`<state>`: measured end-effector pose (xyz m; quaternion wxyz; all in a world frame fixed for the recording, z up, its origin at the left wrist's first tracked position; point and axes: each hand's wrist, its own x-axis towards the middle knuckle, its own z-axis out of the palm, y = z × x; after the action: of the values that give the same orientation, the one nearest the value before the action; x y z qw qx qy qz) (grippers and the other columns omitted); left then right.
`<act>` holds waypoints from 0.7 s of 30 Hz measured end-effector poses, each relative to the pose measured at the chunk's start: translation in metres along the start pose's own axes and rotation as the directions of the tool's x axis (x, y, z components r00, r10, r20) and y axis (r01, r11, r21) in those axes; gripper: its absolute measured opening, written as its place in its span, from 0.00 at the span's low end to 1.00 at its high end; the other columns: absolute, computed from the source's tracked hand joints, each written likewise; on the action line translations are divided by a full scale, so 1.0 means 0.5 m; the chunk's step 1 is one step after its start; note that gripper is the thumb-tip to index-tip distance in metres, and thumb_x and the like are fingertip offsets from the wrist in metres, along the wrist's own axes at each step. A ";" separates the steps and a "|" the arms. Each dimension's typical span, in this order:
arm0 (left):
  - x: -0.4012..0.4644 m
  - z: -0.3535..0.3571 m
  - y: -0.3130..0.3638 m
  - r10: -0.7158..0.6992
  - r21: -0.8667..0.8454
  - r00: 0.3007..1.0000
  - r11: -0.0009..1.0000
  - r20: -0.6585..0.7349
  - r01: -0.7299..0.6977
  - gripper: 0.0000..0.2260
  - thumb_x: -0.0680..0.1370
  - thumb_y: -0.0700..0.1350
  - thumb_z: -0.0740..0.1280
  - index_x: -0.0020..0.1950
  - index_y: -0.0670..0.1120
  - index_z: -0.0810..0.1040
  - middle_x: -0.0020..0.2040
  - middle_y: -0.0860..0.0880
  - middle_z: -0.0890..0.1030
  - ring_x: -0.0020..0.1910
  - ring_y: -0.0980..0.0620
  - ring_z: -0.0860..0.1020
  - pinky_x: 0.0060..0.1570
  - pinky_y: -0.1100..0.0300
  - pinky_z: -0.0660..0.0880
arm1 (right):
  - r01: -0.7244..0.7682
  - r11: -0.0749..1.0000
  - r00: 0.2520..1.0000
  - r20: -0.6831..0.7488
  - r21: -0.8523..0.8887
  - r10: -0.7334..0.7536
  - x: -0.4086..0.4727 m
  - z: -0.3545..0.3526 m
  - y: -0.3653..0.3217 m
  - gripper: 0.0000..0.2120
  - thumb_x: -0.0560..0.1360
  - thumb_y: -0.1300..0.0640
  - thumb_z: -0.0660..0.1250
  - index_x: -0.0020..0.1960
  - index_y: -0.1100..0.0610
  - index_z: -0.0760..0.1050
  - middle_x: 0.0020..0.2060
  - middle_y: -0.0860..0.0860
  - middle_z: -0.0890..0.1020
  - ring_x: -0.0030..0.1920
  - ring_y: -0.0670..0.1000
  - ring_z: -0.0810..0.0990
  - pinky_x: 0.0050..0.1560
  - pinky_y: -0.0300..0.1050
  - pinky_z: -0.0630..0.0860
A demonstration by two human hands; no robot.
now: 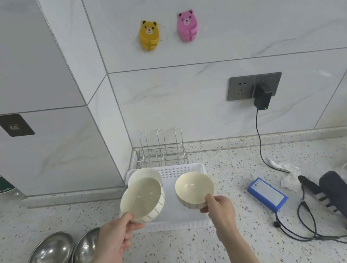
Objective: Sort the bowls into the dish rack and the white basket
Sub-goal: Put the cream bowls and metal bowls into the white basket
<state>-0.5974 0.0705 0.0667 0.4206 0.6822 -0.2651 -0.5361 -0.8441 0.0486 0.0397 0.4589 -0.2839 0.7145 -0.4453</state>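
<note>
Centrally, two hands hold ceramic bowls above the white basket (181,171), which lies on the speckled surface (244,245). Left hand (114,237): grip clamped on the near rim of the striped bowl (142,199), thumb on the rim's inside, bowl tilted toward the viewer. Right hand (221,208): grip clamped on the near rim of the ribbed bowl (194,188), also tilted. A third cream bowl (144,175) sits in the basket at 11 o'clock of the striped bowl, partly hidden by it. The wire dish rack (162,153) stands at 12 o'clock, touching the basket's far edge, against the wall. Two steel bowls (51,255) rest side by side on the surface at 8 o'clock of the basket. At 3 o'clock lie a blue box (268,193), black cables (307,223) and crumpled tissue (287,172). On the wall: a yellow bear (149,35), a pink bear (187,25) and a socket (254,86) with a plugged adapter.
</note>
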 end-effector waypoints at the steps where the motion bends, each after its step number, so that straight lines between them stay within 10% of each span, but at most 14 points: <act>1: 0.006 0.002 0.004 -0.004 0.006 1.000 1.000 -0.009 0.004 0.09 0.78 0.39 0.66 0.46 0.33 0.82 0.40 0.40 0.87 0.17 0.58 0.61 0.16 0.67 0.59 | -0.008 1.000 1.000 0.009 -0.023 0.008 0.010 0.015 -0.002 0.11 0.76 0.56 0.61 0.48 0.62 0.78 0.32 0.54 0.84 0.38 0.50 0.78 0.39 0.45 0.72; 21: 0.093 0.046 0.014 -0.072 -0.017 0.996 0.997 -0.047 0.071 0.10 0.78 0.40 0.67 0.43 0.33 0.82 0.38 0.39 0.86 0.17 0.57 0.59 0.19 0.66 0.57 | -0.222 0.972 0.975 -0.014 -0.083 0.221 0.110 0.153 0.015 0.08 0.77 0.63 0.56 0.41 0.62 0.71 0.30 0.53 0.71 0.29 0.51 0.68 0.32 0.41 0.62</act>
<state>-0.6055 0.0223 0.0474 0.4127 0.7005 -0.2264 -0.5364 -0.7974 -0.0217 -0.0030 0.4918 -0.2204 0.7607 -0.3617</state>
